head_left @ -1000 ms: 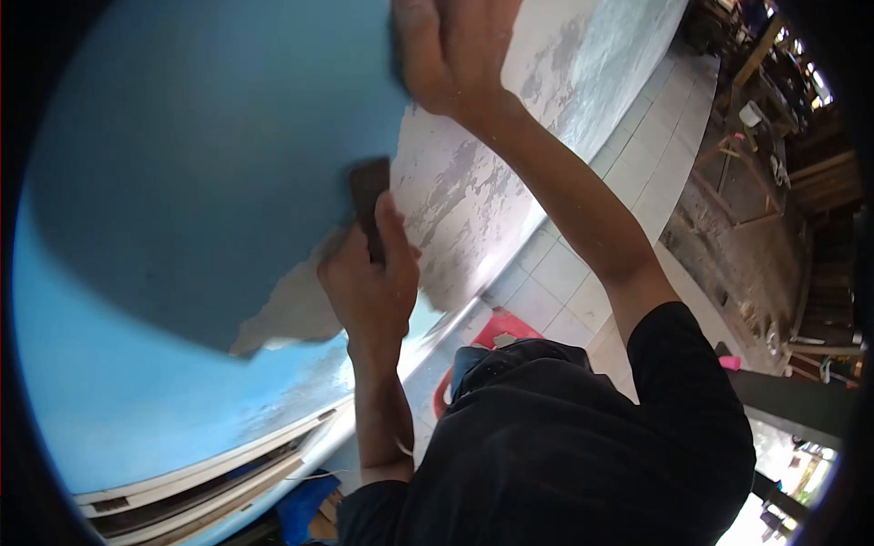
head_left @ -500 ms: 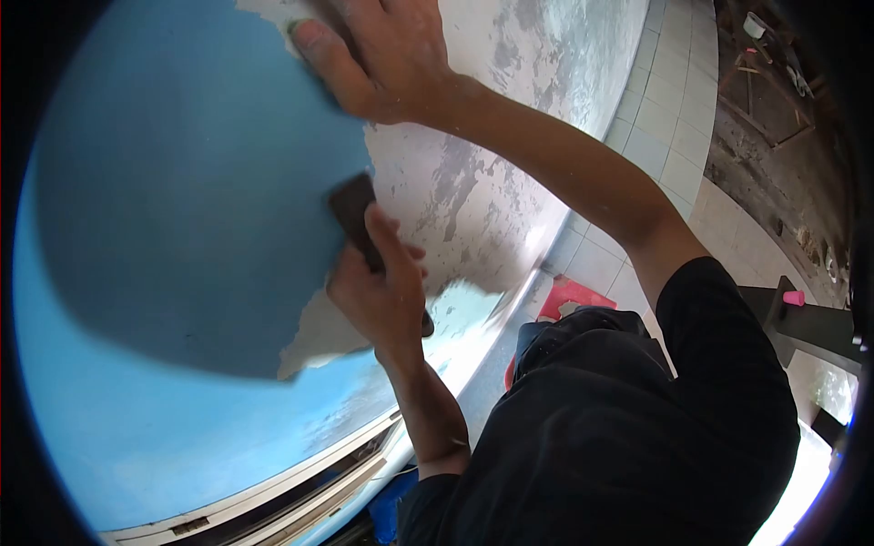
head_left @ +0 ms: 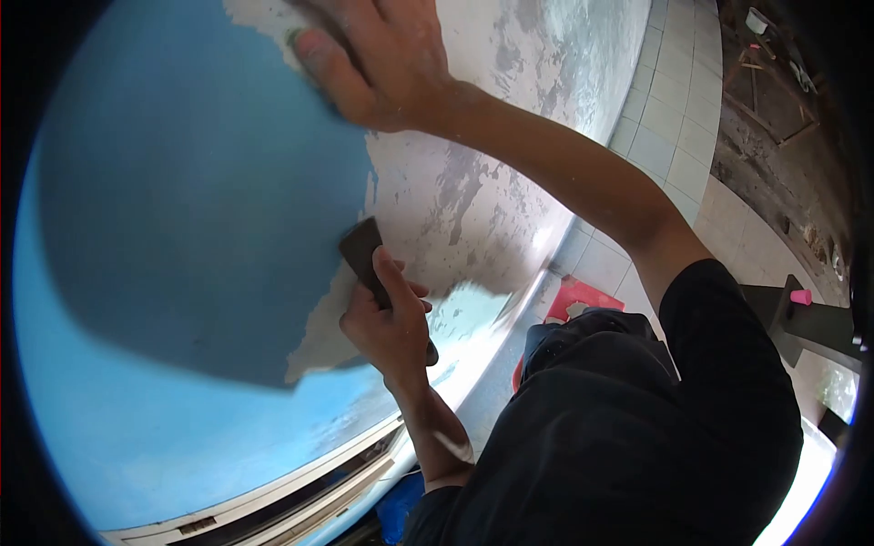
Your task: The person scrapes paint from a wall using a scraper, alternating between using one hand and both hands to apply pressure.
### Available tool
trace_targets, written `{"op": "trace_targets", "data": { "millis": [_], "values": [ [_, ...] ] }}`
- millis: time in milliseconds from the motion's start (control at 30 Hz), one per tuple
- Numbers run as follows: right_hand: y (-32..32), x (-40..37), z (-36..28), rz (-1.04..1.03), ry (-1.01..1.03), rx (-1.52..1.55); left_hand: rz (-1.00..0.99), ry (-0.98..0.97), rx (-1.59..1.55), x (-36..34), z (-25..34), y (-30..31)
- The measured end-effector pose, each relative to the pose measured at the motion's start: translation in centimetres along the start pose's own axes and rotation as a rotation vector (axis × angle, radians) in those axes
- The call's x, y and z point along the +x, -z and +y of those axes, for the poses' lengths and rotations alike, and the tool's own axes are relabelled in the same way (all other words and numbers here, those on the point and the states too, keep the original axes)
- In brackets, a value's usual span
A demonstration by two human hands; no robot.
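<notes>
My left hand (head_left: 390, 328) grips a dark, flat-bladed scraper (head_left: 364, 244), its thumb along the tool and its fingers wrapped around the handle. The blade lies at the border between blue paint (head_left: 182, 200) and a pale, patchy bare area (head_left: 428, 196) of the wall. Higher up, my right hand (head_left: 387, 68) rests against the wall, thumb spread away from the fingers. Its fingertips are cut off by the frame edge. A small green spot shows by the thumb tip; I cannot make out what it is.
A white-framed opening (head_left: 264, 496) runs along the wall's lower left. Beside the wall is a tiled floor (head_left: 669, 118) with a red object (head_left: 583, 296) on it. A dark metal structure (head_left: 819, 328) bearing a pink item (head_left: 800, 297) stands at the right.
My left hand and the scraper have moved down in the view along the paint border. My right hand stays nearly in place, and the whole view has shifted slightly.
</notes>
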State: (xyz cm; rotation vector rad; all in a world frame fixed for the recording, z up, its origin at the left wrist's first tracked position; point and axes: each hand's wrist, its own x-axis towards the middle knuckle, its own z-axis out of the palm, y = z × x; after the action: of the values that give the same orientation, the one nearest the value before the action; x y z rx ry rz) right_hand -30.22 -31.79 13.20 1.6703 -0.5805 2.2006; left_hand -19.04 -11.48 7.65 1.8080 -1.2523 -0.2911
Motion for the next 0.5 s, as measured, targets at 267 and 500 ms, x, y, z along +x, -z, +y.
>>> {"op": "trace_targets", "data": {
  "millis": [267, 500],
  "values": [
    [-0.2, -0.4, -0.1, 0.028, -0.026, 0.049, -0.059, -0.064, 0.086, 1.1, 0.7, 0.1],
    [-0.2, -0.8, 0.0, 0.026, -0.008, 0.053, -0.078, -0.040, 0.029, 1.1, 1.8, -0.3]
  ]
}}
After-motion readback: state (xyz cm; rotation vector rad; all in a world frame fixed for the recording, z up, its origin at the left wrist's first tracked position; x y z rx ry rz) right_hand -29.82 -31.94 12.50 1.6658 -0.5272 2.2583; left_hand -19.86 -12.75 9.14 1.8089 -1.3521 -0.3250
